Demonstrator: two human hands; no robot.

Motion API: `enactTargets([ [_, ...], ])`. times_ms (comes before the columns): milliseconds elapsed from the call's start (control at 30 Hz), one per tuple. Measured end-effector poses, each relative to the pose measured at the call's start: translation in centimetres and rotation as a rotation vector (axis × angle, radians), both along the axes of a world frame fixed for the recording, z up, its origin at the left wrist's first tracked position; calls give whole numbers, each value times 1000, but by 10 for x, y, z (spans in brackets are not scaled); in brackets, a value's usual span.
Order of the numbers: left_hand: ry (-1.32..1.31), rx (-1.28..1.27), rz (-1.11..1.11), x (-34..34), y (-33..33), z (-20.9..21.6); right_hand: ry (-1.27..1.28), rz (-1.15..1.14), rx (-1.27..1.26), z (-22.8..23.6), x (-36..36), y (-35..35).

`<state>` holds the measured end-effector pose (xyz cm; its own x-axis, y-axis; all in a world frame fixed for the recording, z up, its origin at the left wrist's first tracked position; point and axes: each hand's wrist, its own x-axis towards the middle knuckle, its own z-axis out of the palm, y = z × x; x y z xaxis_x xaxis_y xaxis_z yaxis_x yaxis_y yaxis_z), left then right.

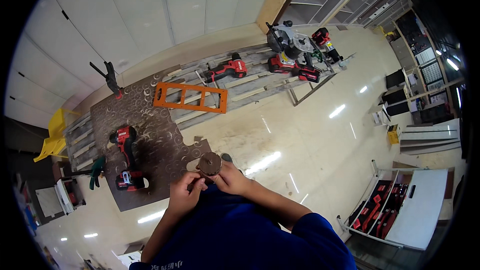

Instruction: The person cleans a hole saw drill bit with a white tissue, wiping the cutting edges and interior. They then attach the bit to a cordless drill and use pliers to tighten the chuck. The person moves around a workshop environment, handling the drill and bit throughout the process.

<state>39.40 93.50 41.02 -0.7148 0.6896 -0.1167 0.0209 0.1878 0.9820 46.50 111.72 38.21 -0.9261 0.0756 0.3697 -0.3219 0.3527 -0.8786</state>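
Note:
In front of my chest I hold a brown round disc (210,163) with a small mark at its centre; it looks thick, perhaps a stack. My right hand (233,178) grips its right and lower side, thumb against the edge. My left hand (186,190) is closed at its lower left, thumb against curled fingers; what they pinch is hidden. Just beyond lies a brown board (155,190) covered in ring-shaped cuts, with a notched corner near my hands. A red and black cordless drill (125,152) lies on the board to the left.
An orange slotted template (187,98) lies across board and slatted bench (250,87). A black clamp (111,80) grips the far edge, a green-handled clamp (97,172) the left. Beyond are another power tool (230,67), a circular saw (285,40) and a yellow chair (54,137).

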Motion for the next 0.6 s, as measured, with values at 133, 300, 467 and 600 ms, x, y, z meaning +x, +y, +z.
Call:
enactTargets([
  [133, 104, -25, 11, -3, 0, -15, -141, 103, -57, -3, 3, 7],
  [300, 293, -82, -82, -8, 6, -22, -260, 178, 34, -11, 6, 17],
  [467, 310, -140, -101, -4, 9, -26, -195, 223, 152, -30, 11, 17],
  [600, 326, -150, -102, -1, 10, -28, -192, 215, 175, -52, 17, 12],
])
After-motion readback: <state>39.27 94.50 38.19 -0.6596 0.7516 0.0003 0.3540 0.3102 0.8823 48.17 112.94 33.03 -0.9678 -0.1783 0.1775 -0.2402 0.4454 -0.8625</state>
